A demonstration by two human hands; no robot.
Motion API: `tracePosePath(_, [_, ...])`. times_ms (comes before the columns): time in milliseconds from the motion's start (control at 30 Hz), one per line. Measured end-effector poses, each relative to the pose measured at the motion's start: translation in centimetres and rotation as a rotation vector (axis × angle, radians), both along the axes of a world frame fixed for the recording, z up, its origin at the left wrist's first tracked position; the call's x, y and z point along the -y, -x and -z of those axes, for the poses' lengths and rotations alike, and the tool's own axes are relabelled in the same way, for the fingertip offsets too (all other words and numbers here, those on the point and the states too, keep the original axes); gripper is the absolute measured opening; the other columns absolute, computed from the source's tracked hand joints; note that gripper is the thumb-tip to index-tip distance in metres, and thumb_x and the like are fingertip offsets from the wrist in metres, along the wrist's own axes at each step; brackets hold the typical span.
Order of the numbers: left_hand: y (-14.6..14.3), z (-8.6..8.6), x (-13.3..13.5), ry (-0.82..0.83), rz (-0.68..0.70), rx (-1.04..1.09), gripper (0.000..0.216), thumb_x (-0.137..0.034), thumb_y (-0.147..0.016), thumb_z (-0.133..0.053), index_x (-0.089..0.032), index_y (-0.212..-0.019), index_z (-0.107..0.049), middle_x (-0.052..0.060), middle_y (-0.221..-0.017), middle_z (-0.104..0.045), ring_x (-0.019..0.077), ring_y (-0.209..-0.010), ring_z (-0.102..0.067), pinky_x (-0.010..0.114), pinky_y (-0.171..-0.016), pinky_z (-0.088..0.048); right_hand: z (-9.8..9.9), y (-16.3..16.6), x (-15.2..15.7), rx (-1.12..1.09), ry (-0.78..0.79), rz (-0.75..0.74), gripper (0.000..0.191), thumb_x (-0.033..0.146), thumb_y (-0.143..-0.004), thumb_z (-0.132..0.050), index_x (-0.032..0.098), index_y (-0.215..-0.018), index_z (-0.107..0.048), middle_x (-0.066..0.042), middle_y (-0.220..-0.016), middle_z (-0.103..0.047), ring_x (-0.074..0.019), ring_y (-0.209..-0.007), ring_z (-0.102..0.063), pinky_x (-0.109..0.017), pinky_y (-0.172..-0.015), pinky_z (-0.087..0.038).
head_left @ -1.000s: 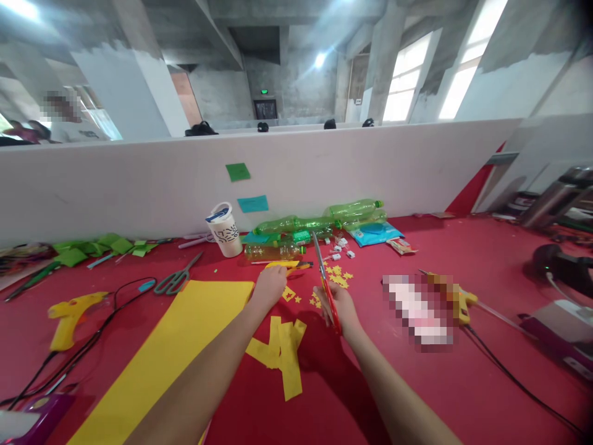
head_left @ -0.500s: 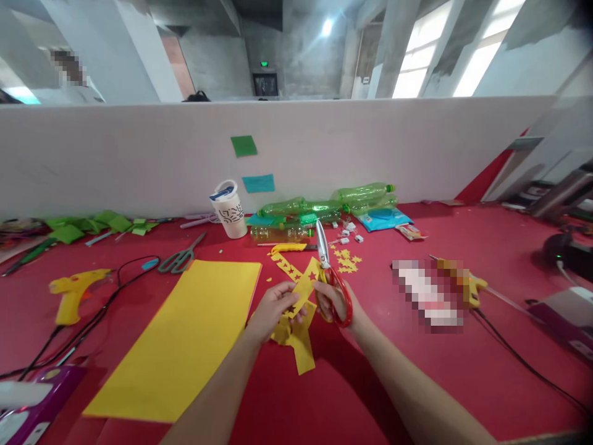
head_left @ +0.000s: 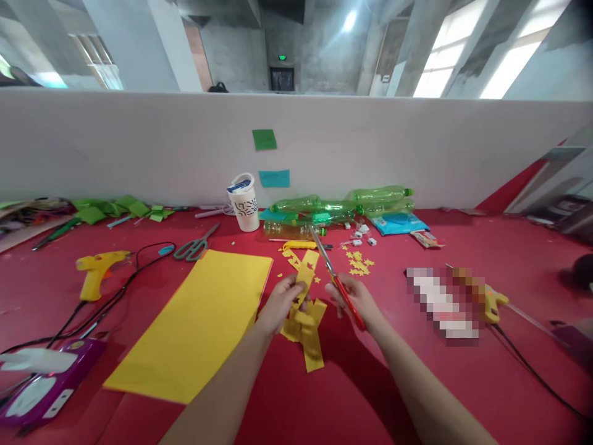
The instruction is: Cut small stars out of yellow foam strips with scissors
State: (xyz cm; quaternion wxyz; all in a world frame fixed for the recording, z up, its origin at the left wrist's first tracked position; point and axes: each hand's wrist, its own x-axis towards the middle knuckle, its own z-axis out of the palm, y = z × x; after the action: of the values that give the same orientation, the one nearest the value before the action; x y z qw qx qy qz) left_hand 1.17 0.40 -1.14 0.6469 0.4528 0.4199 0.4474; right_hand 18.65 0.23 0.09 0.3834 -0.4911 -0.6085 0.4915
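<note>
My left hand (head_left: pixel 281 303) is closed on a narrow yellow paper strip (head_left: pixel 307 267) with a star-shaped cutout near its top. My right hand (head_left: pixel 357 298) grips red-handled scissors (head_left: pixel 343 289), their blades pointing up and away, apart from the strip. Between strip and blades lies a small yellow star (head_left: pixel 317 280). Yellow paper scraps (head_left: pixel 313 350) lie in a heap just below my left hand. Farther off, another strip with star holes (head_left: pixel 290 255) is partly behind the held one. A group of cut stars (head_left: pixel 360 266) lies beyond my right hand.
A yellow paper stack (head_left: pixel 199 334), grey scissors (head_left: pixel 192 248) and a yellow glue gun (head_left: pixel 95 275) are on the left. Behind are a white cup (head_left: pixel 245 210), green bottles (head_left: pixel 333 209) and a yellow cutter (head_left: pixel 299 245). Another glue gun (head_left: pixel 493 303) is right.
The view has shifted, so things appear farther right. My right hand and the scissors have turned and drawn away from the strip. A small star now shows in the gap between them.
</note>
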Motion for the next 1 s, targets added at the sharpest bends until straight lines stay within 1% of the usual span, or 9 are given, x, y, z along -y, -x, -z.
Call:
tracePosePath(100, [0.6, 0.0, -0.5, -0.059, -0.121, -0.012, 0.017, -0.035, -0.075, -0.049, -0.018, -0.075, -0.043, -0.001, -0.065, -0.057, 0.0085, -0.049, -0.050, 0.023, -0.054, -0.040, -0.7, -1.4, 0.0, 0.249, -0.069, -0.087, 0.025, 0.040, -0.071, -0.059, 0.020, -0.072, -0.046, 0.006, -0.056, -0.045, -0.0086, -0.041, -0.045, -0.018, -0.041, -0.033])
tracePosePath(200, [1.0, -0.3, -0.5, -0.087, -0.193, -0.047, 0.016, -0.036, -0.078, -0.044, -0.020, -0.075, -0.042, 0.000, -0.067, -0.057, 0.0106, -0.052, -0.051, 0.025, -0.055, -0.041, -1.5, -2.0, 0.3, 0.460, -0.124, -0.149, 0.029, 0.043, -0.069, -0.061, 0.019, -0.065, -0.045, 0.005, -0.054, -0.044, -0.0088, -0.044, -0.039, -0.018, -0.041, -0.027])
tracePosePath(267, [1.3, -0.5, -0.4, -0.135, -0.246, -0.095, 0.016, -0.037, -0.080, -0.041, -0.022, -0.074, -0.042, 0.000, -0.068, -0.057, 0.0123, -0.056, -0.052, 0.026, -0.056, -0.042, -1.9, -1.9, 0.6, 0.541, -0.148, -0.149, 0.032, 0.046, -0.067, -0.061, 0.019, -0.061, -0.044, 0.005, -0.053, -0.043, -0.0088, -0.045, -0.036, -0.019, -0.041, -0.023])
tracePosePath(367, [1.7, -0.6, -0.4, -0.198, -0.335, -0.188, 0.017, -0.038, -0.081, -0.036, -0.024, -0.072, -0.040, 0.000, -0.069, -0.055, 0.0135, -0.057, -0.051, 0.028, -0.057, -0.043, -2.6, -1.1, 1.0, 0.576, -0.131, -0.164, 0.035, 0.050, -0.069, -0.058, 0.019, -0.060, -0.043, 0.005, -0.052, -0.041, -0.0088, -0.045, -0.034, -0.019, -0.042, -0.022])
tracePosePath(500, [2.2, -0.9, -0.4, -0.211, -0.405, -0.239, 0.017, -0.041, -0.080, -0.035, -0.026, -0.074, -0.040, -0.001, -0.069, -0.054, 0.0130, -0.055, -0.049, 0.027, -0.053, -0.041, -3.3, -0.4, 1.5, 0.561, -0.091, -0.194, 0.037, 0.051, -0.067, -0.059, 0.019, -0.057, -0.044, 0.005, -0.050, -0.041, -0.0089, -0.045, -0.034, -0.019, -0.041, -0.022])
tracePosePath(600, [2.3, -1.2, -0.3, -0.209, -0.376, -0.218, 0.019, -0.042, -0.079, -0.038, -0.025, -0.072, -0.040, -0.002, -0.065, -0.052, 0.0118, -0.052, -0.046, 0.024, -0.049, -0.037, -3.4, -0.2, 1.9, 0.494, -0.047, -0.219, 0.035, 0.048, -0.066, -0.061, 0.018, -0.056, -0.046, 0.004, -0.050, -0.043, -0.0086, -0.044, -0.035, -0.018, -0.040, -0.023])
tracePosePath(767, [1.9, -1.3, -0.2, -0.220, -0.316, -0.078, 0.019, -0.038, -0.077, -0.044, -0.020, -0.071, -0.041, -0.003, -0.062, -0.048, 0.0076, -0.046, -0.041, 0.021, -0.045, -0.032, -2.2, 0.0, 2.3, 0.335, 0.170, -0.276, 0.029, 0.046, -0.073, -0.054, 0.018, -0.069, -0.048, 0.004, -0.050, -0.046, -0.0081, -0.036, -0.040, -0.017, -0.034, -0.027])
tracePosePath(933, [1.5, -1.0, -0.3, -0.211, -0.301, 0.019, 0.017, -0.035, -0.076, -0.048, -0.019, -0.073, -0.045, -0.004, -0.060, -0.048, 0.0060, -0.044, -0.040, 0.019, -0.042, -0.030, -1.1, -0.2, 2.7, 0.151, 0.192, -0.362, 0.028, 0.043, -0.078, -0.050, 0.019, -0.066, -0.043, 0.007, -0.046, -0.038, -0.0069, -0.035, -0.038, -0.017, -0.038, -0.034])
tracePosePath(1000, [1.3, -0.9, -0.2, -0.203, -0.296, 0.028, 0.016, -0.034, -0.076, -0.048, -0.018, -0.074, -0.046, -0.004, -0.060, -0.049, 0.0062, -0.044, -0.041, 0.019, -0.042, -0.032, -0.9, -0.4, 2.9, 0.116, 0.220, -0.363, 0.027, 0.043, -0.079, -0.048, 0.019, -0.067, -0.042, 0.008, -0.046, -0.038, -0.0063, -0.034, -0.036, -0.018, -0.039, -0.035])
